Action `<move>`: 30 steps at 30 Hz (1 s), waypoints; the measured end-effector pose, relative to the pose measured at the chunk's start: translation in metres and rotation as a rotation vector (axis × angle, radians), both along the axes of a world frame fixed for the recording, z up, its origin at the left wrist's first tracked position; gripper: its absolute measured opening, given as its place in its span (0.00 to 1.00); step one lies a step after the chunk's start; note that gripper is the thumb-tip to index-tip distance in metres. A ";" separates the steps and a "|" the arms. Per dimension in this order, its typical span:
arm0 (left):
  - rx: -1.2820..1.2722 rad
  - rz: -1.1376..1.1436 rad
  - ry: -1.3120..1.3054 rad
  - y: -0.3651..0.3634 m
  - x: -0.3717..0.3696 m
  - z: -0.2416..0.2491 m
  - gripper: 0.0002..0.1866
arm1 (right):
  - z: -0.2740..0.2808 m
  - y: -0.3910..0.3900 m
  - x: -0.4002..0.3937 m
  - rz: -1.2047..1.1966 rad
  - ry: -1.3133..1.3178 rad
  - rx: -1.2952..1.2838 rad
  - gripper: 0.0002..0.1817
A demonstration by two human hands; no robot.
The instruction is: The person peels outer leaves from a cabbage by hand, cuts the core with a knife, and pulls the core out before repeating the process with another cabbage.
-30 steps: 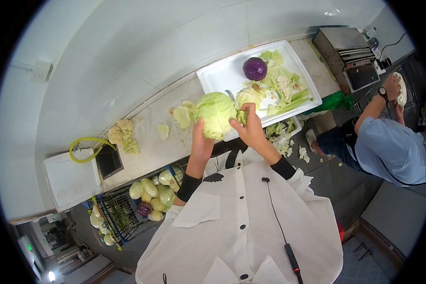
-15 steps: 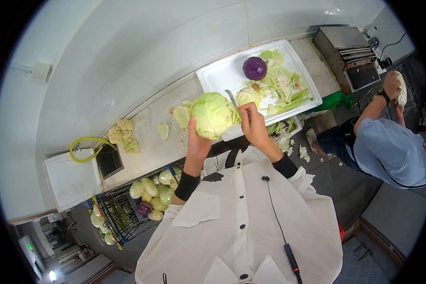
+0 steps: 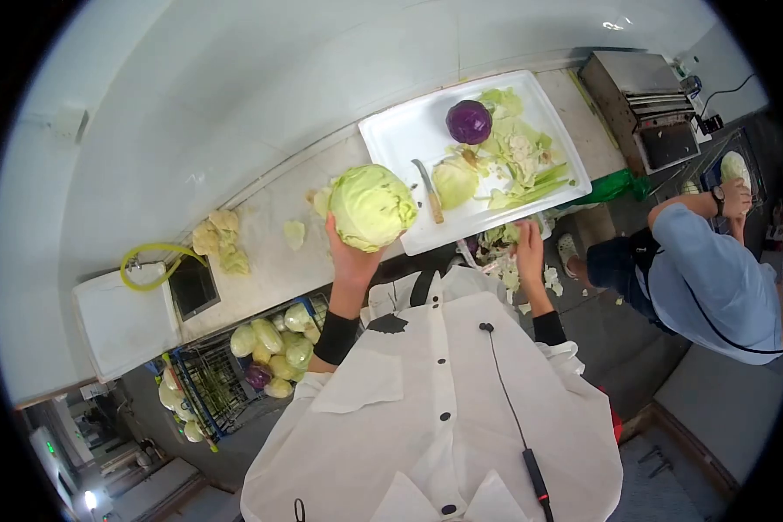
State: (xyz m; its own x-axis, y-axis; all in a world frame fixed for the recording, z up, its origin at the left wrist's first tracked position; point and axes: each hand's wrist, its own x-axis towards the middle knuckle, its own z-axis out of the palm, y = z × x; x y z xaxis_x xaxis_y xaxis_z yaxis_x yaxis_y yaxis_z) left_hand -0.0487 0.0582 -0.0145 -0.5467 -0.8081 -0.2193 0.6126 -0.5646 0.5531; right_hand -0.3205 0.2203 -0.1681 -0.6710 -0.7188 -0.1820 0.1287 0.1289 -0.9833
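Note:
My left hand [image 3: 351,263] is wrapped under and around the left side of a pale green cabbage [image 3: 374,209], held up above the counter's front edge. Lower right of the white tray, my right hand [image 3: 531,257] hangs over a container of leaf trimmings [image 3: 498,261], its fingers extended and loosely bent. I make out nothing held in them, though some leaves lie right beside the fingertips. On the white tray [image 3: 400,130] lie a knife [image 3: 430,193] with a wooden handle, a purple cabbage [image 3: 469,122], and a heap of cut leaves [image 3: 526,161].
Cauliflower pieces [image 3: 220,239] sit beside a small sink [image 3: 193,287] with a yellow hose [image 3: 139,283]. A cart [image 3: 222,387] of cabbages stands below the counter. At the right, a co-worker [image 3: 713,261] holds a pale vegetable [image 3: 734,167]. A metal machine [image 3: 626,74] stands at the back.
My right hand has left the cabbage and moved down and right to the trimmings container. The cabbage has shifted slightly left in my left hand, uncovering the knife handle.

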 end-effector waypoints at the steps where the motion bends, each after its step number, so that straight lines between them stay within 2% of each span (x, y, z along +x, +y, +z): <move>1: 0.054 -0.008 0.041 -0.002 0.003 0.000 0.41 | -0.032 0.016 -0.014 0.000 0.247 0.107 0.14; 2: 0.056 -0.003 0.040 -0.001 0.005 0.001 0.41 | -0.055 0.027 -0.025 0.001 0.493 0.214 0.16; 3: 0.098 -0.003 0.045 0.000 0.008 0.002 0.41 | -0.066 0.034 -0.032 0.007 0.493 0.215 0.16; 5: 0.140 -0.004 0.053 0.001 0.008 0.002 0.41 | -0.083 0.042 -0.043 0.115 0.397 0.624 0.20; 9: 0.130 -0.058 -0.007 0.005 -0.002 0.006 0.39 | -0.127 0.020 -0.060 0.130 0.398 0.588 0.24; 11: 0.127 -0.070 -0.047 0.009 -0.003 0.006 0.38 | -0.140 0.006 -0.060 0.009 0.595 0.586 0.26; 15: 0.142 -0.070 0.019 0.008 -0.001 -0.003 0.37 | -0.077 -0.017 -0.049 0.006 0.620 0.612 0.25; 17: 0.140 -0.062 0.003 0.009 0.001 -0.004 0.37 | -0.063 -0.024 -0.044 -0.032 0.856 0.267 0.20; 19: 0.140 -0.068 -0.012 0.008 0.000 -0.004 0.37 | -0.008 -0.041 -0.018 0.038 0.485 0.123 0.16; 21: 0.133 -0.070 -0.047 0.008 -0.001 -0.004 0.37 | 0.083 -0.051 0.021 0.278 0.367 -0.084 0.15; 22: 0.125 -0.079 -0.083 0.009 -0.002 -0.005 0.37 | 0.126 -0.054 0.039 0.360 0.329 -0.129 0.16; 23: 0.126 -0.090 -0.089 0.009 -0.003 -0.004 0.37 | 0.139 -0.057 0.046 0.464 0.372 -0.223 0.22; 25: 0.066 -0.099 -0.197 0.007 -0.007 -0.005 0.37 | 0.183 -0.063 0.060 0.568 0.483 -0.167 0.29; 26: 0.065 -0.111 -0.198 0.007 -0.007 -0.005 0.37 | 0.190 -0.068 0.064 0.557 0.482 -0.165 0.29; 28: 0.081 -0.201 -0.090 0.007 -0.004 -0.006 0.36 | 0.199 -0.079 0.065 0.655 0.696 -0.180 0.34; 30: 0.077 -0.204 -0.117 0.006 -0.003 -0.007 0.36 | 0.201 -0.080 0.058 0.677 0.695 -0.143 0.32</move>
State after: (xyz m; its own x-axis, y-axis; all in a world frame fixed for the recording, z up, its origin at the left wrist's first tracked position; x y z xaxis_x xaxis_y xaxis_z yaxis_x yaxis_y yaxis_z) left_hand -0.0519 0.0645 -0.0210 -0.6644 -0.6619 -0.3472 0.4159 -0.7133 0.5641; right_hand -0.2625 0.1398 0.0327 -0.0329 -0.9757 0.2167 -0.5424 -0.1647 -0.8238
